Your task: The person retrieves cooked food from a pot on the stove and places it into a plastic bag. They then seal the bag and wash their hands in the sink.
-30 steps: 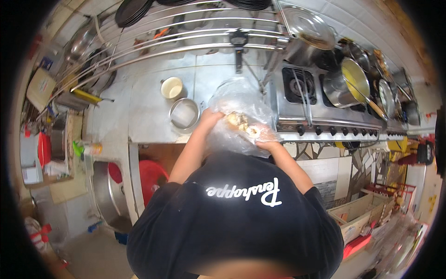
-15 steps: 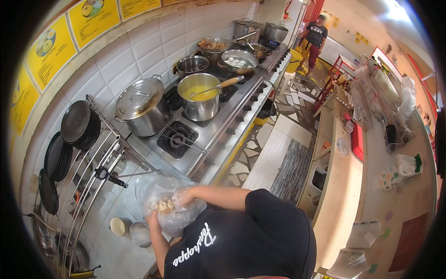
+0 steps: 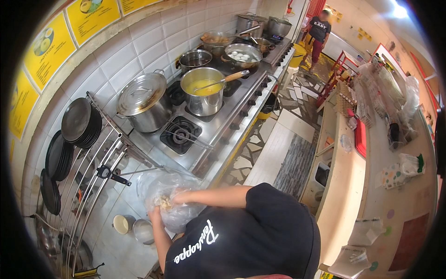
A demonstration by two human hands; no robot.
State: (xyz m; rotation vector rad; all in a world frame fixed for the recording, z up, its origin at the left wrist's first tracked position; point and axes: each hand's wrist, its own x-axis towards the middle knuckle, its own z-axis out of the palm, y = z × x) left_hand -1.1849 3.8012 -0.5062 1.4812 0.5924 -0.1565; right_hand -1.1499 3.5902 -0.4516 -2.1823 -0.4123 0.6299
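Note:
A clear plastic bag point(image 3: 179, 221) lies bunched on the white tiled counter in front of me, holding pale, lumpy food pieces point(image 3: 165, 202). At its near left side my left hand point(image 3: 155, 215) is closed on the bag's edge. My right hand point(image 3: 180, 196) reaches into the bag's mouth from the right, touching or just beside the pieces; the plastic and the hand itself hide its fingers. To the left of my left forearm stand a cream mug point(image 3: 123, 224) and a metal cup point(image 3: 143, 231).
Ahead, the stove point(image 3: 204, 153) carries a lidded pot point(image 3: 141, 100), a pot of yellow liquid point(image 3: 204, 100) and a pan of eggs point(image 3: 242, 56). A wire rack point(image 3: 100, 179) with black plates point(image 3: 79, 121) stands left. Far back, a person point(image 3: 319, 35) stands in the aisle.
My right hand has moved left and deeper into the bag, over the pale pieces, which now show less. My left hand stays at the bag's edge.

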